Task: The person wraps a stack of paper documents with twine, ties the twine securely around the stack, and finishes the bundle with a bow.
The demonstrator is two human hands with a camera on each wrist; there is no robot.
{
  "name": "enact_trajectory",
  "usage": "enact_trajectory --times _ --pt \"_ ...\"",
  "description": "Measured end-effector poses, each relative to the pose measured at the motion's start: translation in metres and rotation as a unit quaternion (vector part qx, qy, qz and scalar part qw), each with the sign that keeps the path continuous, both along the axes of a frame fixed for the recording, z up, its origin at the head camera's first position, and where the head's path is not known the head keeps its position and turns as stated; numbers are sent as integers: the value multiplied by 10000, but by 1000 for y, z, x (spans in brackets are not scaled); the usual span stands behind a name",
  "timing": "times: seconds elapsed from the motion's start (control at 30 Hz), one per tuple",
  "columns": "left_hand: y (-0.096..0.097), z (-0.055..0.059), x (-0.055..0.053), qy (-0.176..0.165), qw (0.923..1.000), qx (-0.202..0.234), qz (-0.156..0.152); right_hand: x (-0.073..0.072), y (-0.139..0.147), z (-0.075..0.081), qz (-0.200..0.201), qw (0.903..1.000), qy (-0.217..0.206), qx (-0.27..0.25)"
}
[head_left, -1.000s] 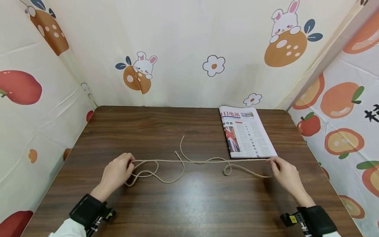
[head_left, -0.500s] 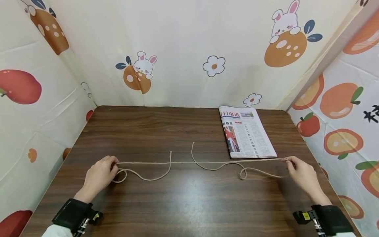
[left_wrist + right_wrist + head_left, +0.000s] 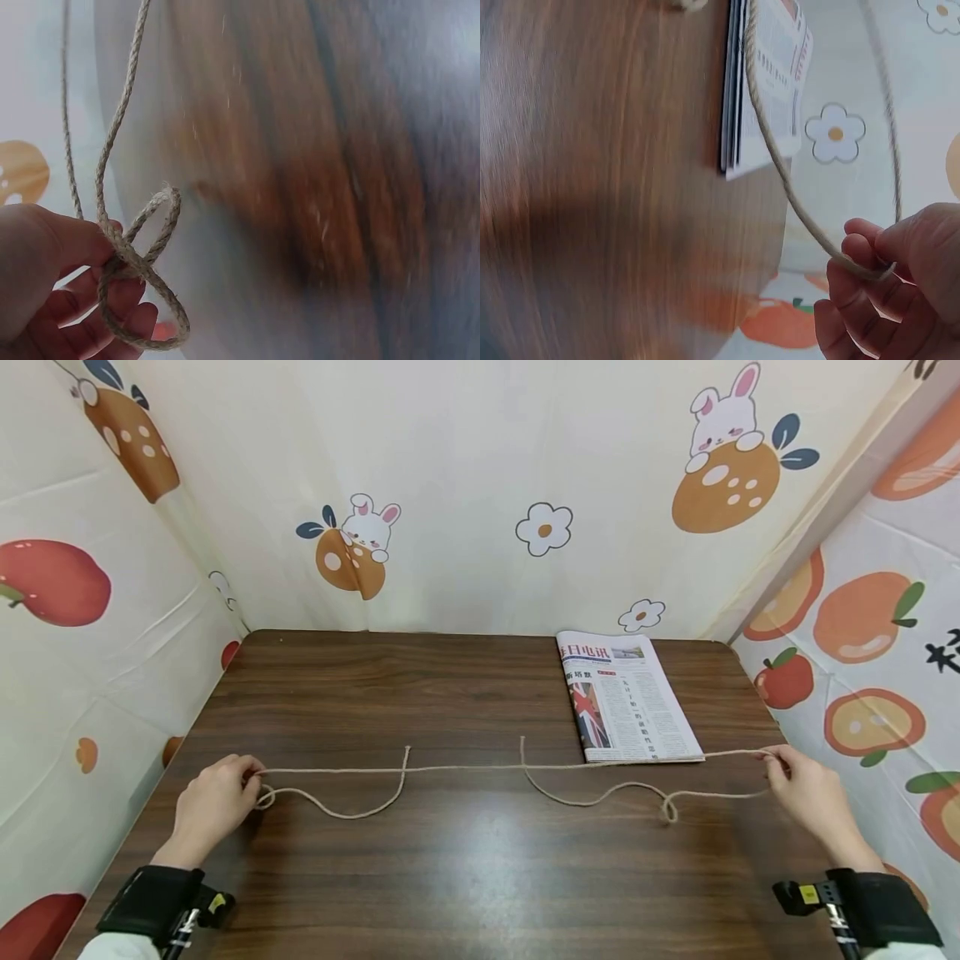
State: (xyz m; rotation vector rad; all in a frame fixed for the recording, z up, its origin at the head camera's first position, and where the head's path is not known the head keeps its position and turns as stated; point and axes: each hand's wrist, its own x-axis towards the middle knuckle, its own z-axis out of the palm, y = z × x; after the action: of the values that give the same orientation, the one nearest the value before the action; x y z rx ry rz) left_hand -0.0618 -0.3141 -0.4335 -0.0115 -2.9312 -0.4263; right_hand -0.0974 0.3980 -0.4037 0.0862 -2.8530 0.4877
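A thin beige rope (image 3: 450,767) stretches nearly straight across the table between my two hands. At the left, my left hand (image 3: 213,806) pinches it between thumb and fingers; small loops (image 3: 150,270) bunch at the fingertips in the left wrist view. My right hand (image 3: 813,793) pinches the rope at the right side, where it bends back in a turn (image 3: 870,271) at the fingertips. From each hand a slack tail trails back toward the middle, the right tail having a small loop (image 3: 669,810). The two rope ends point away from me, some distance apart.
A folded newspaper (image 3: 633,710) lies at the back right of the brown wooden table (image 3: 480,877), with the rope passing by its near edge. Printed curtains (image 3: 465,468) hang behind the table and at both sides. Black camera straps (image 3: 150,902) circle both wrists.
My hands have moved apart, left hand leftward and right hand rightward, with the rope between them lengthening. The loops by the left hand have shrunk, and the two rope ends have drawn apart.
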Motion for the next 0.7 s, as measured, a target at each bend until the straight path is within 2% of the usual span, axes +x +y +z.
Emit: enact_trajectory --times 0.2,0.37,0.53,0.7 --pt "-10 3 -1 -124 9997 1 219 -2 17 5 129 9996 -147 180" --pt "-12 8 -6 -140 9997 13 210 -7 23 11 132 9986 -421 277" --pt "-15 21 -14 -16 9997 21 252 -11 24 21 80 9991 -169 371" --pt "-20 36 -21 231 9994 -6 276 -13 25 34 0 9991 -98 405"
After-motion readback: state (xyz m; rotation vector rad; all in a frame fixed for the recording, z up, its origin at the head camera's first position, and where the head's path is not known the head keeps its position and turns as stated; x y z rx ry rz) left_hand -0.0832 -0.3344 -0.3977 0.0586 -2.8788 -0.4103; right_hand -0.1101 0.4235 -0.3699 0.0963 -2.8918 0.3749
